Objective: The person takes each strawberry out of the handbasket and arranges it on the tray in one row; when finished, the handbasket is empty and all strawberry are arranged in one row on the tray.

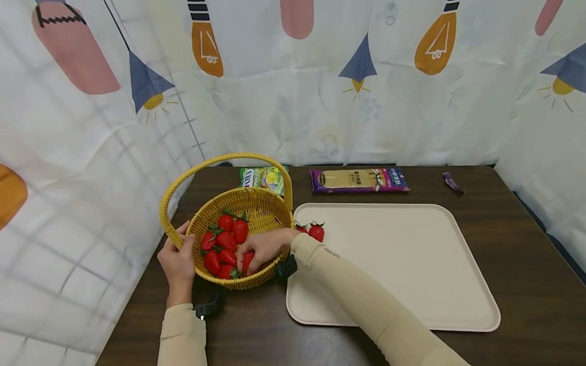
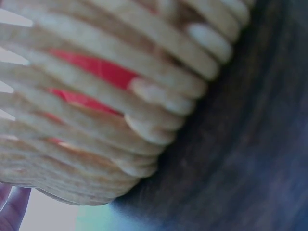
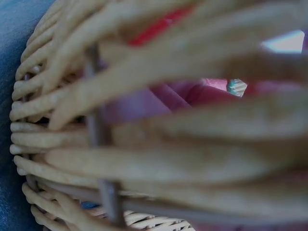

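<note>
A yellow woven basket [image 1: 262,213] with a tall arched handle stands on the table, several red strawberries [image 1: 225,240] with green leaves lying in its left part. My left hand [image 1: 178,262] grips the basket's left rim near the foot of the handle. Reaching over the right rim, my right hand [image 1: 266,247] holds a strawberry [image 1: 248,262] low inside, between thumb and fingers. Both wrist views are filled by the basket's weave [image 2: 115,91], with red showing through the gaps. In the right wrist view, the weave [image 3: 192,159] partly hides the right hand's fingers.
A beige tray [image 1: 397,265] lies right of the basket, under my right forearm, with two strawberries [image 1: 317,231] at its upper left corner. Behind are a green packet [image 1: 264,178], a purple noodle package [image 1: 358,180] and a small purple wrapped candy [image 1: 452,183].
</note>
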Available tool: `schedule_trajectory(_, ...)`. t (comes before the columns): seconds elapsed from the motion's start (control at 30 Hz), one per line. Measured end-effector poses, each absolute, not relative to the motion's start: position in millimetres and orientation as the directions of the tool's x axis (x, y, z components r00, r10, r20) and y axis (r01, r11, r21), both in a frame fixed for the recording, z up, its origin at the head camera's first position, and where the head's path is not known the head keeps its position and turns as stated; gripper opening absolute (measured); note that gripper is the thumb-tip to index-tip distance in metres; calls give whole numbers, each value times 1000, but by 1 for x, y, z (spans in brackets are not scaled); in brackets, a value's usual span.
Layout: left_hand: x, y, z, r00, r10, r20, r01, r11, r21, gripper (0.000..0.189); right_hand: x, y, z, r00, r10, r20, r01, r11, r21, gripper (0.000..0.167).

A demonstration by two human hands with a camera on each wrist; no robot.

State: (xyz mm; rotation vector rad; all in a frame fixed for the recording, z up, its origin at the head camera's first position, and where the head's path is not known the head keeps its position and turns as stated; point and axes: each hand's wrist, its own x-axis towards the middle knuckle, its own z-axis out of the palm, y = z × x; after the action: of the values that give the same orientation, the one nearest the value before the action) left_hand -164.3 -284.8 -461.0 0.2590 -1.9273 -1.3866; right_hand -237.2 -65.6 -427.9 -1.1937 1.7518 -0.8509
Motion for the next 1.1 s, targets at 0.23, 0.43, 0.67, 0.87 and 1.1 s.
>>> schedule_trajectory(0.23, -152, -272, -441, -716, -544, 437, 241, 396, 886, 14, -236, -66, -427, -274, -926, -259, -397, 354, -847, 20)
schedule_trajectory(0.43, -148, -267, -434, -719, -543, 435, 245, 387, 889, 15, -235, -62, -423, -411, -893, -182, -399, 356, -845, 22)
schedule_trajectory(0.67, -150, -269, -436, -711, -530, 462, 259, 413, 873, 16, -228, -51, -410, -496, -865, -72, -444, 324, -835, 21)
schedule_trajectory(0.87, -150, -269, -436, -715, -526, 461, 266, 404, 875, 16, -224, -33, -407, -578, -815, 27, -437, 282, -854, 25)
schedule_trajectory(1.1, -151, -269, -437, -716, -531, 453, 270, 388, 881, 16, -218, -2, -401, -711, -702, 45, -331, 277, -902, 26)
